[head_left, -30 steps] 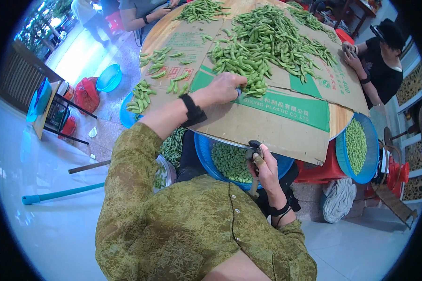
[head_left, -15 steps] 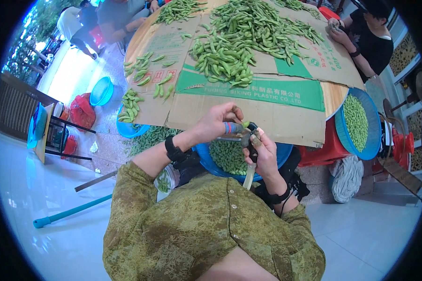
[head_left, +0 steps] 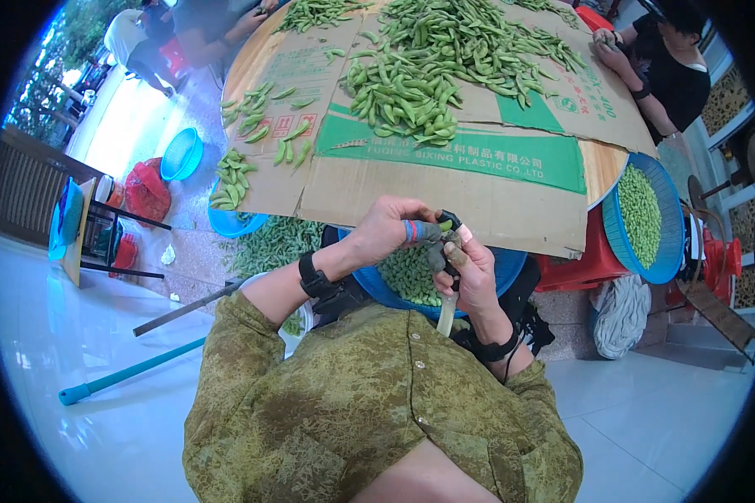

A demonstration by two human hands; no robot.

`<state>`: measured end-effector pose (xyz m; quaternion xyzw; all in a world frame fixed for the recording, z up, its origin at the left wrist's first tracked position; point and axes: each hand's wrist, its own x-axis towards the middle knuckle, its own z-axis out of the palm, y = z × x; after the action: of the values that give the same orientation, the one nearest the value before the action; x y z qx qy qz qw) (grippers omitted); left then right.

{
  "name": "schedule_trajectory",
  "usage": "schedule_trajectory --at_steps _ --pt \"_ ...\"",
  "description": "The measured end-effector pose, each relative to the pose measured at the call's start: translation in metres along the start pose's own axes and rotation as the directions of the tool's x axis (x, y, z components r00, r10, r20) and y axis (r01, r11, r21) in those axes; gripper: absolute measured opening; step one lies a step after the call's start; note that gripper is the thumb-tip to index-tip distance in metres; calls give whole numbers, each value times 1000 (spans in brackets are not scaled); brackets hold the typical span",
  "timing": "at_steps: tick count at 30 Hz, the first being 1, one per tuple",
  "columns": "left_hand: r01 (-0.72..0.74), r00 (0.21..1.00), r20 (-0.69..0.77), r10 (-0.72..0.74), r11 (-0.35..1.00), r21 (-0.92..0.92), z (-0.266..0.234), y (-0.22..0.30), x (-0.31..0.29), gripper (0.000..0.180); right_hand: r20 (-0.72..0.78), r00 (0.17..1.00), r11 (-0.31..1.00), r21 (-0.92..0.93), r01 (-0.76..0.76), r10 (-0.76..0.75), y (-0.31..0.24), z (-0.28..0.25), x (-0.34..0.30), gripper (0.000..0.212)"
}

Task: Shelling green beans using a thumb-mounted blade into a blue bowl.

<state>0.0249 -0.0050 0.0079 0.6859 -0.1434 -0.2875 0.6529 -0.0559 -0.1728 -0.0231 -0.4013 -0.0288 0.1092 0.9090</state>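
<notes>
My left hand [head_left: 394, 232], with grey and red-blue covers on its fingers, pinches a green soybean pod [head_left: 447, 225] above the blue basin. Against it works my right hand [head_left: 471, 270], closed round a dark, narrow thing whose kind is unclear. From below that fist a pale translucent strip [head_left: 447, 315] hangs down. The right fingers wear black and white coverings, and the fingertips of both hands meet at the pod. Under them a blue basin [head_left: 508, 272] holds shelled green beans [head_left: 407, 275], partly hidden by my hands.
Heaped pods [head_left: 411, 84] lie on flattened cardboard [head_left: 445, 197] over a round table. On the right, a blue basket [head_left: 610, 220] of beans rests by a red stool [head_left: 580, 260]. More pods [head_left: 277, 243] cover the floor at left, near a teal pole [head_left: 134, 369]. Other people sit around the table.
My left hand has turned and drawn in closer to the right, its fingers now lower around the pod. The right hand stays nearly in place.
</notes>
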Motion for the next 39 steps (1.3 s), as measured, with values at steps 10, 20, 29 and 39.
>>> schedule_trajectory --at_steps 10,20,29,39 --pt "143 982 167 -85 915 -377 -1 -8 2 10 -59 998 998 -64 -29 25 2 -7 -3 31" --pt "-254 965 87 246 962 102 0 -16 1 12 -26 987 970 190 -152 160 0 -11 -4 33" --pt "-568 567 414 712 -25 822 -2 10 -15 40 34 978 933 295 -208 208 -3 -8 3 34" --pt "-531 638 335 693 81 844 -2 5 -17 30 -46 973 939 274 -207 228 -6 8 10 33"
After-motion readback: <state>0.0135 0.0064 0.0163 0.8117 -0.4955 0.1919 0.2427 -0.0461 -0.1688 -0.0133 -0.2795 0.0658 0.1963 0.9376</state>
